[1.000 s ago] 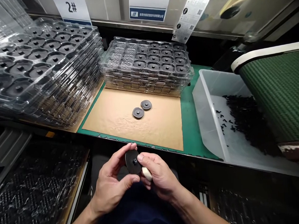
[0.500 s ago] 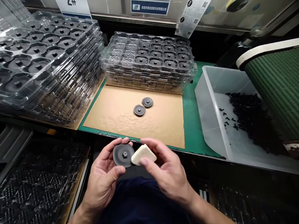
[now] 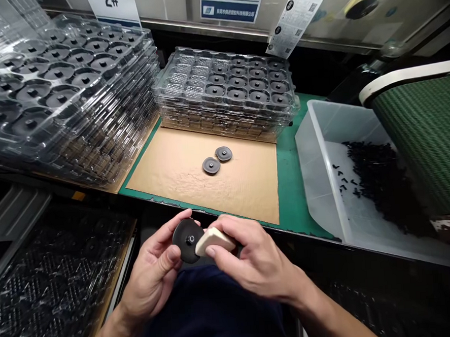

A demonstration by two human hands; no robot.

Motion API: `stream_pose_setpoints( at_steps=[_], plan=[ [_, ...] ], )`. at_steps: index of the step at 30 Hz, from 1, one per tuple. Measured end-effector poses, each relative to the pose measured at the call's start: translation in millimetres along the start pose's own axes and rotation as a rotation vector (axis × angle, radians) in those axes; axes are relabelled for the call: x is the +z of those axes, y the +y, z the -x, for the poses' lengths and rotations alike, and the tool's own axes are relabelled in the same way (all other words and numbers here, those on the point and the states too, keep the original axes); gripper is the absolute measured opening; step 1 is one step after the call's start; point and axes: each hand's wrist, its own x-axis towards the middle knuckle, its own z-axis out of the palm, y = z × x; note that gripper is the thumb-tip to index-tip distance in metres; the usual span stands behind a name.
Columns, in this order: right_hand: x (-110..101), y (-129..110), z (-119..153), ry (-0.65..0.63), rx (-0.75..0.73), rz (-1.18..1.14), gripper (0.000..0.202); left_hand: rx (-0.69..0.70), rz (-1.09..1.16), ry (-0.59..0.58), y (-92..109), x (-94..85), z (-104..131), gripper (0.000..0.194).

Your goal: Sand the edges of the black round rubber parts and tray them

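Observation:
A dark round disc [image 3: 184, 242] with a small raised hub is held by its edge in my left hand [image 3: 155, 267], tilted, in front of the bench edge. My right hand [image 3: 253, 258] pinches a cream-coloured block [image 3: 214, 239] between thumb and fingers. The block's left corner meets the right rim of the disc. Beyond my hands, two similar discs, one nearer [image 3: 211, 165] and one farther [image 3: 224, 153], lie side by side on a brown board [image 3: 163, 162].
Stacked clear trays with discs stand at the left [image 3: 103, 110] and the back [image 3: 224, 105]. At the right, a translucent bin [image 3: 318, 168] holds many small black parts, beside a green belt [image 3: 428, 125]. More trays [image 3: 45, 281] lie low at left.
The disc in my left hand has turned and tilted more. My right hand has rolled over slightly, with the cream block lower against the disc's rim.

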Motion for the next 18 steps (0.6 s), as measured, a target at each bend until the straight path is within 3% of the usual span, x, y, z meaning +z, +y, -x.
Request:
stream_pose_setpoints(
  at_steps=[5, 9, 14, 18],
  plan=[
    [2, 2, -2, 0.097, -0.057, 0.178, 0.017, -0.064, 0.082, 0.061, 1, 6.6, -4, 0.038],
    [3, 0, 1, -0.043, -0.004, 0.074, 0.015, -0.091, 0.077, 0.144, 1, 10.7, -6, 0.038],
    [5, 0, 3, 0.084, -0.024, 0.248, 0.018, -0.144, 0.036, 0.115, -2, 11.2, -8, 0.041],
    [8, 1, 4, -0.010, 0.007, 0.101, 0.021, -0.115, 0.055, 0.168, -2, 14.1, -9, 0.039]
  ],
)
